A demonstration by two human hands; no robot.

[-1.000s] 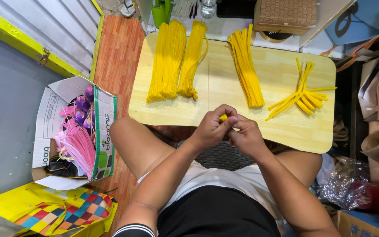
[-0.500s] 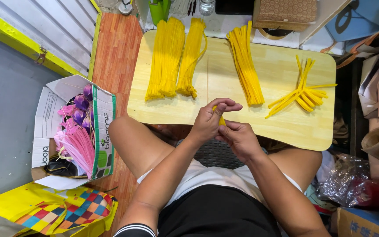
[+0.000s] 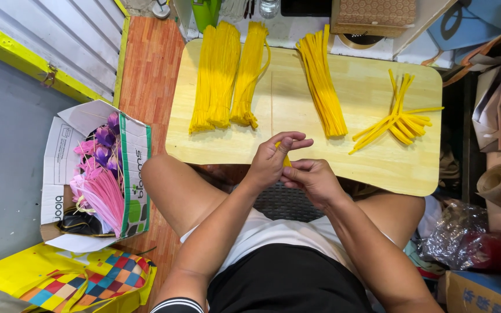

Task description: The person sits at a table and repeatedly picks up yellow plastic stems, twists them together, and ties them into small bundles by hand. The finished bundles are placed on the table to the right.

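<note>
A short yellow fuzzy pipe-cleaner piece (image 3: 286, 160) sits pinched between both hands just over the near edge of the pale wooden table (image 3: 297, 122). The left hand (image 3: 273, 159) grips it from above with fingers curled; the right hand (image 3: 313, 179) clasps its lower end. Long yellow pipe-cleaner bundles (image 3: 222, 75) lie toward the far left corner, a fanned yellow bunch (image 3: 398, 119) near the right edge.

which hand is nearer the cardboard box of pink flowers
Left. The left hand sits on the side toward the cardboard box; the right hand is just beyond it, farther from the box. Both pinch a yellow stem.
</note>
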